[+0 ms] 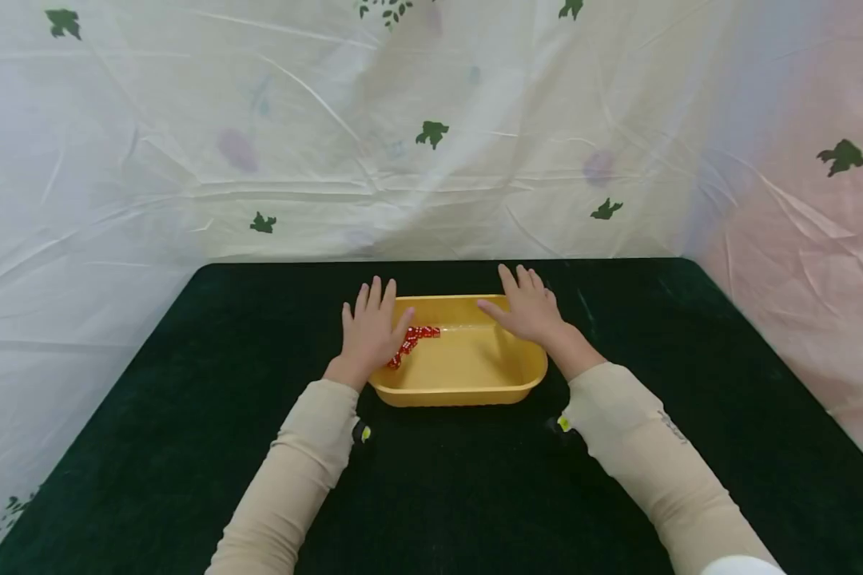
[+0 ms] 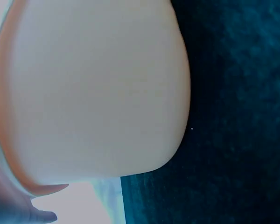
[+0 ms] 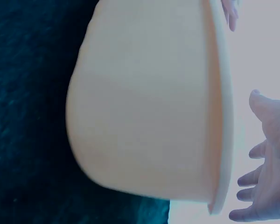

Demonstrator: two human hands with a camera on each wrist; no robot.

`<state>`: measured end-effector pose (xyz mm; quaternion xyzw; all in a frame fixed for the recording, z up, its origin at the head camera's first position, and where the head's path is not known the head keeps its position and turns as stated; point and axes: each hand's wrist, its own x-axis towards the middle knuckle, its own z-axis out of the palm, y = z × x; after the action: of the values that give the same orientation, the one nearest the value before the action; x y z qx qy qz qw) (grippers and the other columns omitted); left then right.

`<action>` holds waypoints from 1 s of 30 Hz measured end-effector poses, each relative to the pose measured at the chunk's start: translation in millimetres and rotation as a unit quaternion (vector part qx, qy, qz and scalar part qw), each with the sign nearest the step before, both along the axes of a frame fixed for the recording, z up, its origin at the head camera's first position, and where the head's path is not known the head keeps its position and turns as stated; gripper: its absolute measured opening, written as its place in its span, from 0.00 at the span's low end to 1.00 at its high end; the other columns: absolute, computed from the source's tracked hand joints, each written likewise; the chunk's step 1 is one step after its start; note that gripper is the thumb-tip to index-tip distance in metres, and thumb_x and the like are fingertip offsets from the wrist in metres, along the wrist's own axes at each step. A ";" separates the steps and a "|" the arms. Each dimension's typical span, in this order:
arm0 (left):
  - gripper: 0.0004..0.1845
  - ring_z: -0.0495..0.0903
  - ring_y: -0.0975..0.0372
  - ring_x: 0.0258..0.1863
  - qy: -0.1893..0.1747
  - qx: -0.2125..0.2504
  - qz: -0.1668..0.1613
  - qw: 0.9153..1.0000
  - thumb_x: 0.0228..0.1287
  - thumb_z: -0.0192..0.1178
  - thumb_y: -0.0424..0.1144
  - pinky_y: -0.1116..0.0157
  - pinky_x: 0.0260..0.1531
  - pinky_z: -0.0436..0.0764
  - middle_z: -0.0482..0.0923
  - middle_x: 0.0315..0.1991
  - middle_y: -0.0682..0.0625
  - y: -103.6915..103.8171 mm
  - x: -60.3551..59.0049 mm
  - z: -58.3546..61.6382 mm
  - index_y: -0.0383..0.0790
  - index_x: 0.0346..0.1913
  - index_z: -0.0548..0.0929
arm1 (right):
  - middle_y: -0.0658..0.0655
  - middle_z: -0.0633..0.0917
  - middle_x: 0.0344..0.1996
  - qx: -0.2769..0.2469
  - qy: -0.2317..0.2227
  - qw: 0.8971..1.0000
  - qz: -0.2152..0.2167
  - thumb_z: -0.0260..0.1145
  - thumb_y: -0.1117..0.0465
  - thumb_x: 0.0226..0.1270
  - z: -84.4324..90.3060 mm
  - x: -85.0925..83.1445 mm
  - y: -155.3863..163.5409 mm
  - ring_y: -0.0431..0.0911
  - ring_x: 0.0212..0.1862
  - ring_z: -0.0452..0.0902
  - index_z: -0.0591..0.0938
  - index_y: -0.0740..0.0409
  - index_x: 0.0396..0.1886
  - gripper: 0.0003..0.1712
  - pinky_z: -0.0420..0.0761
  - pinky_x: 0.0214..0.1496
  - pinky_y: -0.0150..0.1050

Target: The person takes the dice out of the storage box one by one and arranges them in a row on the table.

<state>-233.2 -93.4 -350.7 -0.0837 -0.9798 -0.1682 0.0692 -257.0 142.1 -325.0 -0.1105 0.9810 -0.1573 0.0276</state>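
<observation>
A yellow plastic basin (image 1: pixel 467 397) sits on the dark green tabletop in the head view. Inside it, along the left end, lies a group of several small red dice (image 1: pixel 411 343). My left hand (image 1: pixel 369 331) is over the basin's left end with fingers straight and spread; whether it touches the rim I cannot tell. Over the right end, my right hand (image 1: pixel 530 313) has its fingers extended and thumb out. The right wrist view shows a gap between the right hand (image 3: pixel 273 163) and the basin's outer wall (image 3: pixel 144 102). Both hands hold nothing.
The dark green table (image 1: pixel 446 495) extends around the basin on all sides. A pale curtain (image 1: pixel 345 160) with green leaf shapes hangs behind the table's far edge. Beige sleeves (image 1: pixel 288 471) cover both forearms, with a small dark device (image 1: pixel 361 432) at each wrist.
</observation>
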 end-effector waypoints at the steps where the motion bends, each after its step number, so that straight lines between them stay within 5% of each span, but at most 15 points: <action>1: 0.33 0.40 0.48 0.63 0.000 0.013 -0.002 1.000 0.63 0.39 0.54 0.45 0.56 0.40 0.42 0.65 0.40 -0.9 -0.1 0.3 0.40 0.66 0.49 | 0.67 0.44 0.64 -0.005 0.002 1.000 0.001 0.44 0.33 0.56 0.9 -0.3 -1.2 0.60 0.63 0.35 0.44 0.59 0.66 0.48 0.43 0.58 0.59; 8: 0.32 0.47 0.49 0.62 0.009 0.106 -0.009 0.994 0.64 0.37 0.55 0.48 0.56 0.47 0.46 0.65 0.42 -8.6 1.6 3.4 0.40 0.66 0.50 | 0.65 0.53 0.62 -0.064 0.019 0.998 0.001 0.49 0.36 0.56 3.5 -4.3 -10.6 0.59 0.61 0.47 0.51 0.59 0.65 0.45 0.51 0.58 0.56; 13: 0.31 0.48 0.51 0.62 0.002 0.203 -0.001 0.979 0.64 0.37 0.54 0.51 0.57 0.48 0.48 0.65 0.44 -14.1 4.1 5.1 0.42 0.65 0.51 | 0.63 0.60 0.59 -0.113 0.034 0.993 0.001 0.52 0.39 0.57 5.1 -5.1 -19.7 0.56 0.58 0.55 0.57 0.58 0.63 0.41 0.58 0.56 0.52; 22: 0.27 0.58 0.55 0.58 0.007 0.338 0.035 0.940 0.65 0.38 0.51 0.57 0.56 0.57 0.56 0.62 0.46 -19.1 6.2 -3.1 0.41 0.63 0.58 | 0.59 0.72 0.49 -0.202 0.087 0.975 0.031 0.58 0.47 0.56 3.5 -10.4 -38.0 0.52 0.49 0.67 0.69 0.60 0.55 0.31 0.68 0.50 0.43; 30: 0.21 0.64 0.58 0.54 0.022 0.425 0.057 0.903 0.67 0.40 0.43 0.61 0.53 0.63 0.63 0.58 0.46 -18.8 6.8 -14.1 0.39 0.60 0.63 | 0.57 0.77 0.39 -0.299 0.060 0.951 0.047 0.62 0.52 0.54 -5.0 -16.3 -52.1 0.48 0.40 0.71 0.75 0.60 0.48 0.23 0.73 0.42 0.38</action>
<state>-226.4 -112.2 -364.7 0.0059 -0.8166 -0.5625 0.1293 -273.3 90.1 -329.9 -0.1690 0.8826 -0.4349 -0.0580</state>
